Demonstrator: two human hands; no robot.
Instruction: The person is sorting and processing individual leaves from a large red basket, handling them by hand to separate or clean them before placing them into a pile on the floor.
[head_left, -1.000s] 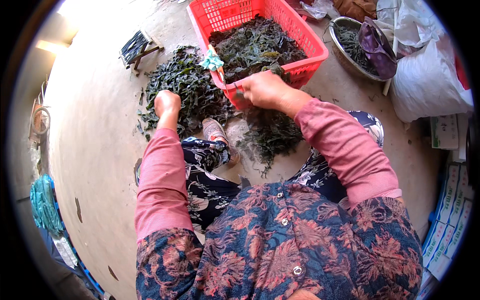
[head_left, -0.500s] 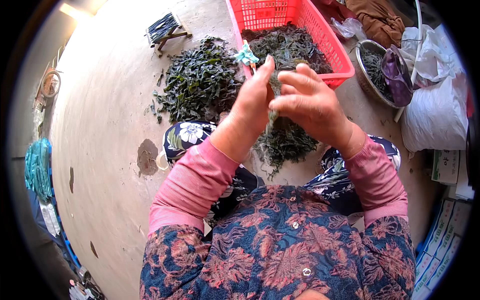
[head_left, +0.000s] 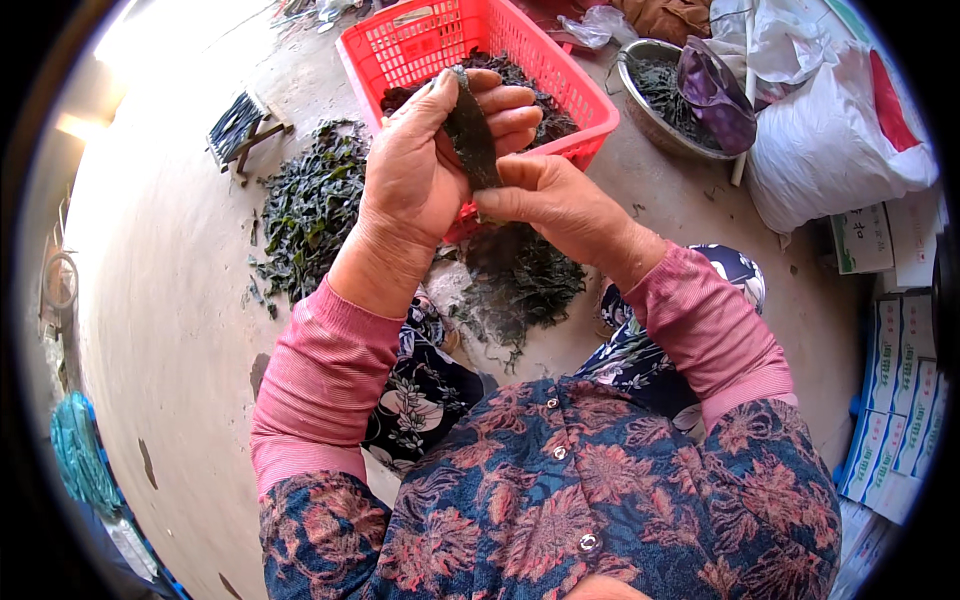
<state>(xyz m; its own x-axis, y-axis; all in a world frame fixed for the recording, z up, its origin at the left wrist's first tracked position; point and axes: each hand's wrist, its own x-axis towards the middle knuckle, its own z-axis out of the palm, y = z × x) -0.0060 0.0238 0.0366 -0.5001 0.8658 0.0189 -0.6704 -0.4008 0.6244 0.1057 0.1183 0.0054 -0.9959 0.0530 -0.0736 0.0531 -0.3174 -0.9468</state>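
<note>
A dark green leaf [head_left: 472,140] is held up in both hands, in front of the basket. Its lower end is pinched between thumb and fingers of the right hand [head_left: 560,205]; the grasp is firm-looking, knuckles bent. The leaf is laid lengthwise over the upturned palm of the left hand [head_left: 415,165]. Left fingers are loosely spread and slightly curled, thumb alongside the leaf's upper end; whether it is pinched there cannot be told.

Behind the hands, the red basket [head_left: 560,75] is seen, partly covered by them, with a dark leaf heap [head_left: 555,115] inside. To its left, a loose pile [head_left: 310,205] of green leaves is spread on the floor [head_left: 180,330]. A second, darker clump [head_left: 525,290] is seen below the wrists, between the knees. Past the loose pile, a small folding stool [head_left: 245,130] is placed.

Right of the basket, a metal bowl [head_left: 670,137] is filled with thin green strands, its right side partly covered by a purple cloth [head_left: 717,95]. A stuffed white sack [head_left: 840,145] is set next to it. Boxes [head_left: 895,400] are stacked at the far right; a teal bag [head_left: 82,450] is seen at far left. Pink sleeves [head_left: 330,370], a floral shirt [head_left: 600,490] and floral trousers [head_left: 420,400] are worn.
</note>
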